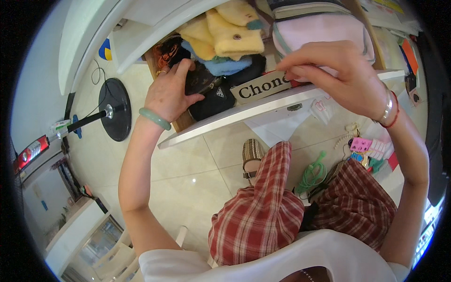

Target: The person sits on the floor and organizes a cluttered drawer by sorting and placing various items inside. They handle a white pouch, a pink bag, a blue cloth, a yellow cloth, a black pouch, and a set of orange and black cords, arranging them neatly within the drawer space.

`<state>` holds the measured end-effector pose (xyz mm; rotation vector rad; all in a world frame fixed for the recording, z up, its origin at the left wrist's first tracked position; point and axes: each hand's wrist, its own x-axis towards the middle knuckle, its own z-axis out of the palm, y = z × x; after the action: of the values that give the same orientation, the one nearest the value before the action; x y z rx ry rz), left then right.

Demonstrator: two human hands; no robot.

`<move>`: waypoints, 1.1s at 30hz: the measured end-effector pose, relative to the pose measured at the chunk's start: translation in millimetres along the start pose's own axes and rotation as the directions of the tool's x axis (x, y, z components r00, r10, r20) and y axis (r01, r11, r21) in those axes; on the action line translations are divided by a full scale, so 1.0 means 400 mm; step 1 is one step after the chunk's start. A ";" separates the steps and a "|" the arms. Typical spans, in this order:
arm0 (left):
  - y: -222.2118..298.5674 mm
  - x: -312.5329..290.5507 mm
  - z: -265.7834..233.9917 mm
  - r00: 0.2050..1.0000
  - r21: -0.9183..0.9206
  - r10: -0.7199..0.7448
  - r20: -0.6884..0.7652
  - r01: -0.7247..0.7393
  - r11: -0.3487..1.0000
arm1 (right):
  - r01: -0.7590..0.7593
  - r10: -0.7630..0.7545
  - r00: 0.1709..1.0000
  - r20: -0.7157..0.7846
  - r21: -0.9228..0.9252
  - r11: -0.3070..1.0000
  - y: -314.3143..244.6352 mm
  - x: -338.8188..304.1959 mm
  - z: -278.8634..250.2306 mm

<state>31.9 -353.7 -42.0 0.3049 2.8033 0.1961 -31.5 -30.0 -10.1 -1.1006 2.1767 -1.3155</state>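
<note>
A white-fronted drawer (277, 103) is pulled out in front of me, packed with soft goods. My left hand (169, 91) is at its left end, thumb spread from the curved fingers, against a dark brown pouch (201, 81). Below that pouch lies a black pouch (213, 101) with a small triangular badge. At the front of the drawer, my right hand (336, 75) pinches the right end of a cream strip with dark lettering (260, 88). Something red shows beside those fingertips. Yellow fuzzy items (235, 40) and a light blue one (221, 66) are piled behind.
A pale pink bag (324, 35) fills the drawer's right part. On the floor stand a round black base (115, 109) with a pole, a coiled green cord (312, 176) and colourful small items (369, 148). My plaid-covered knees (258, 216) are below the drawer.
</note>
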 end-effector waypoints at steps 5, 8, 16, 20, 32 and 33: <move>0.009 0.003 0.021 1.000 -0.008 0.017 -0.015 -0.017 1.000 | -0.284 0.297 0.955 -0.014 0.260 0.923 0.023 -0.186 -0.090; -0.011 -0.054 -0.024 0.989 0.132 0.072 -0.132 -0.055 0.990 | -0.494 0.514 0.858 0.007 0.288 0.821 0.114 -0.329 -0.143; 0.217 -0.130 -0.072 0.973 -0.403 0.054 -0.222 -0.143 0.904 | -0.825 0.789 0.563 -0.244 -0.215 0.523 0.422 -0.906 0.086; 0.382 -0.125 -0.066 0.929 -0.475 0.343 -0.141 -0.368 0.799 | -0.672 0.678 0.678 -0.284 -0.613 0.415 0.426 -0.902 0.180; 0.575 0.018 0.265 0.815 -0.768 0.484 0.318 -0.078 0.636 | -0.771 0.780 0.589 -0.211 -0.435 0.465 0.437 -0.937 0.187; 0.589 0.021 0.269 0.790 -0.766 0.512 0.339 -0.085 0.638 | -0.717 0.727 0.655 -0.205 -0.472 0.513 0.463 -0.943 0.209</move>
<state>103.0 -113.0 -106.1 0.5457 1.8845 1.0908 179.7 262.0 -242.0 -0.1970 2.5946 -0.3252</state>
